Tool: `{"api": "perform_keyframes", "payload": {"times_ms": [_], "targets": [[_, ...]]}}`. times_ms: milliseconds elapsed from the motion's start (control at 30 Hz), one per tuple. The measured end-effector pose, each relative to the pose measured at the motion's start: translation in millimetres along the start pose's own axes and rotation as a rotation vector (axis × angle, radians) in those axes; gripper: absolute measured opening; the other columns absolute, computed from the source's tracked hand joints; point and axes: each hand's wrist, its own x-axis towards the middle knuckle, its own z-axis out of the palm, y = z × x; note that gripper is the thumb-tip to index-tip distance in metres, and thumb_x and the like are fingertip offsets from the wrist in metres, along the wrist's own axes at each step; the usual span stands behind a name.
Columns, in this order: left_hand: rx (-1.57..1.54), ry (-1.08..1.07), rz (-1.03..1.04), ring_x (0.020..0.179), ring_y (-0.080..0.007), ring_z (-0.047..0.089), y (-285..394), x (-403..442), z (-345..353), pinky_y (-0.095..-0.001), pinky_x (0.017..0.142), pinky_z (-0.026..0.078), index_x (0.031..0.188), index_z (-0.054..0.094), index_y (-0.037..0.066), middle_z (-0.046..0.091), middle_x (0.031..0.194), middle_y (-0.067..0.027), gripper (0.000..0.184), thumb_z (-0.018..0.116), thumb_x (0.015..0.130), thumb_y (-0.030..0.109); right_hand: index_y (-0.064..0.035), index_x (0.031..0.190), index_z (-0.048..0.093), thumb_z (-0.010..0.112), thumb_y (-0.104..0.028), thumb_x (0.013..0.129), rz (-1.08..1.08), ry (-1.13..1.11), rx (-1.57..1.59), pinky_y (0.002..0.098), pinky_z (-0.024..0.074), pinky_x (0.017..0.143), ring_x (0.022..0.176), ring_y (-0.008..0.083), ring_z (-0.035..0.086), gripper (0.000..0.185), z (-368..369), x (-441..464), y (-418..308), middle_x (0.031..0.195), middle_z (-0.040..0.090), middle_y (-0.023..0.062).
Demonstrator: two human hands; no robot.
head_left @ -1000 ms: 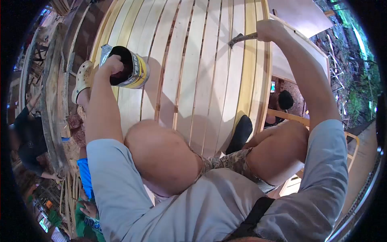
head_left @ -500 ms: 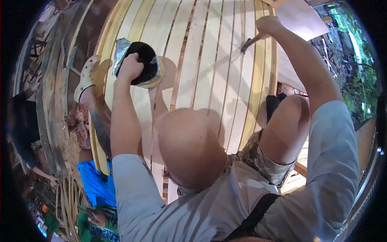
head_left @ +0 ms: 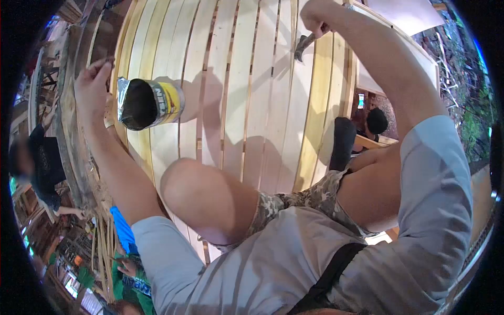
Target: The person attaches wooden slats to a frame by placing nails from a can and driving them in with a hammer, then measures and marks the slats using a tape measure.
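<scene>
My left hand [head_left: 93, 90] is raised to the left of an open tin [head_left: 170, 102], its fingertips pinched together. A small dark speck shows at the fingertips, too small to name. The tin has a yellow label and a raised foil-like lid at its rim, and its inside looks dark. It rests tilted in view on the pale slatted boards [head_left: 239, 79]. At the top, my right hand [head_left: 316, 20] is closed round the handle of a hammer [head_left: 302, 48], its head hanging just above or against the boards; I cannot tell which.
My bare knee [head_left: 191, 181] is bent over the slats. A person in dark clothing [head_left: 44, 163] is at the far left, and another in green [head_left: 128, 283] at the lower left. A person's dark-haired head [head_left: 376, 121] shows below, beyond the right edge. Long timbers [head_left: 73, 131] lie left.
My left hand has come out of the tin and moved left, fingers now pinched. The hammer in my right hand sits further left and higher in view. My knee has shifted left.
</scene>
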Motion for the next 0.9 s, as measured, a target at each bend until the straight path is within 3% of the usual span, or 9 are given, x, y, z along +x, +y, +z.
{"api": "perform_keyframes", "payload": {"times_ms": [100, 167, 233, 400, 533, 633, 700, 733, 900], "targets": [[0.502, -0.138, 0.178, 0.084, -0.0126, 0.064, 46, 18, 57, -0.0261, 0.077, 0.049, 0.106, 0.073, -0.003, 0.072, 0.094, -0.0067, 0.022, 0.067, 0.091, 0.012, -0.0127, 0.085, 0.074, 0.075, -0.023, 0.075, -0.059, 0.086, -0.023, 0.0418, 0.0519, 0.073, 0.082, 0.0223, 0.067, 0.015, 4, 34, 4, 0.090, 0.073, 0.0056], [0.378, -0.368, 0.135, 0.083, -0.0141, 0.064, 52, 18, 102, -0.0281, 0.077, 0.049, 0.104, 0.074, 0.000, 0.071, 0.091, -0.0077, 0.022, 0.068, 0.088, 0.015, -0.0122, 0.086, 0.075, 0.077, -0.019, 0.073, -0.089, 0.174, -0.034, 0.0415, 0.0529, 0.072, 0.082, 0.0226, 0.068, 0.015, 5, 55, 7, 0.090, 0.073, 0.0065], [0.517, -0.456, 0.172, 0.093, -0.0176, 0.067, 67, 0, 139, -0.0301, 0.086, 0.051, 0.106, 0.071, -0.001, 0.073, 0.099, -0.0091, 0.024, 0.066, 0.092, 0.018, -0.0116, 0.086, 0.076, 0.078, -0.016, 0.071, -0.110, 0.291, -0.036, 0.0411, 0.0539, 0.071, 0.081, 0.0229, 0.069, 0.016, 5, 72, 4, 0.090, 0.074, 0.0075], [0.643, -0.555, -0.027, 0.085, -0.0248, 0.067, 75, -39, 186, -0.0348, 0.080, 0.052, 0.098, 0.073, 0.002, 0.072, 0.092, -0.0131, 0.019, 0.064, 0.086, 0.014, -0.0102, 0.088, 0.079, 0.081, -0.006, 0.067, -0.134, 0.501, -0.039, 0.0403, 0.0564, 0.069, 0.080, 0.0236, 0.072, 0.022, 24, 109, -1, 0.090, 0.076, 0.0098], [0.837, -0.535, 0.046, 0.087, -0.0299, 0.067, 23, -41, 211, -0.0362, 0.081, 0.052, 0.100, 0.075, 0.003, 0.070, 0.090, -0.0159, 0.025, 0.067, 0.082, 0.018, -0.0083, 0.081, 0.079, 0.078, -0.002, 0.069, -0.215, 0.339, -0.361, 0.0402, 0.0565, 0.065, 0.072, 0.0241, 0.072, 0.014, 31, 118, 16, 0.082, 0.075, 0.0122], [0.705, -0.313, -0.051, 0.089, -0.0267, 0.069, -17, -60, 265, -0.0365, 0.080, 0.053, 0.106, 0.076, 0.007, 0.072, 0.095, -0.0156, 0.029, 0.068, 0.082, 0.021, -0.0002, 0.082, 0.076, 0.070, -0.004, 0.073, -0.373, 0.421, -0.268, 0.0415, 0.0561, 0.064, 0.071, 0.0259, 0.072, 0.011, 55, 92, 60, 0.082, 0.074, 0.0180], [0.284, -0.150, -0.100, 0.090, -0.0285, 0.071, -50, -86, 333, -0.0374, 0.080, 0.055, 0.096, 0.078, 0.006, 0.073, 0.094, -0.0187, 0.027, 0.073, 0.079, 0.027, 0.0017, 0.088, 0.074, 0.070, -0.007, 0.073, -0.348, 0.563, -0.092, 0.0421, 0.0563, 0.067, 0.077, 0.0298, 0.073, 0.018, 86, 87, 86, 0.085, 0.073, 0.0186], [0.276, -0.104, -0.165, 0.087, -0.0203, 0.071, -51, -104, 376, -0.0335, 0.079, 0.055, 0.104, 0.077, 0.007, 0.075, 0.095, -0.0148, 0.028, 0.069, 0.083, 0.024, 0.0020, 0.094, 0.073, 0.070, -0.008, 0.074, -0.342, 0.584, -0.057, 0.0421, 0.0563, 0.067, 0.079, 0.0313, 0.072, 0.023, 100, 103, 96, 0.087, 0.073, 0.0190], [-0.065, -0.139, -0.410, 0.088, -0.0208, 0.072, 1, -179, 506, -0.0314, 0.081, 0.055, 0.100, 0.073, -0.001, 0.075, 0.096, -0.0146, 0.025, 0.071, 0.082, 0.016, 0.0017, 0.115, 0.063, 0.069, -0.014, 0.077, -0.429, 0.552, 0.611, 0.0422, 0.0572, 0.071, 0.082, 0.0283, 0.070, 0.041, 191, 126, 112, 0.093, 0.071, 0.0182]]}}
